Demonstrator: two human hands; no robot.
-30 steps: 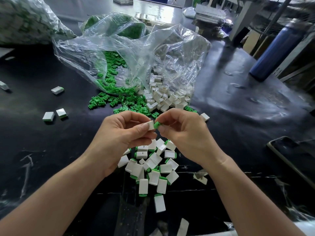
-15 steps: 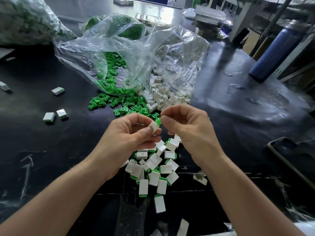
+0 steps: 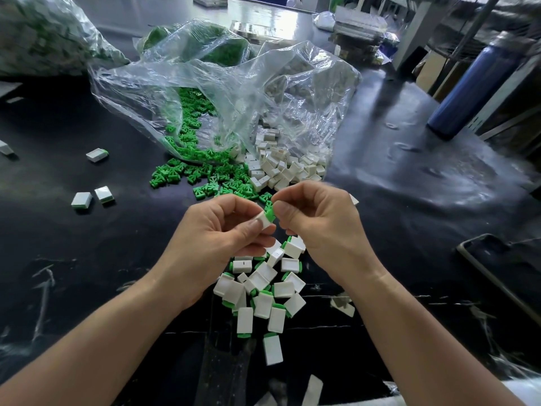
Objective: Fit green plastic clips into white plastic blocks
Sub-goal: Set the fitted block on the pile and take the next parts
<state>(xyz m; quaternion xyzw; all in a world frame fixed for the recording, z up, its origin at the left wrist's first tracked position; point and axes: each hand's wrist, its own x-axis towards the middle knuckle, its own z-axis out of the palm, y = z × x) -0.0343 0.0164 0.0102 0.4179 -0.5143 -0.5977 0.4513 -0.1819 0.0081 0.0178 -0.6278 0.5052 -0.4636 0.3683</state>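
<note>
**Clip Half Home, Heaps More Waiting**

Above a black table (image 3: 409, 200), the left hand (image 3: 222, 232) pinches a small white plastic block (image 3: 264, 221). The right hand (image 3: 319, 227) nips a green plastic clip (image 3: 270, 213) at the block's end with curled thumb and forefinger. Finished pieces (image 3: 263, 291) lie below, while loose green clips (image 3: 205, 174) and empty white blocks (image 3: 281, 168) spill from clear bags (image 3: 234, 92).

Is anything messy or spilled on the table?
Yes: green clips and white blocks have spilled out of the clear bags onto the black table, and a few finished pieces lie apart at the left.
</note>
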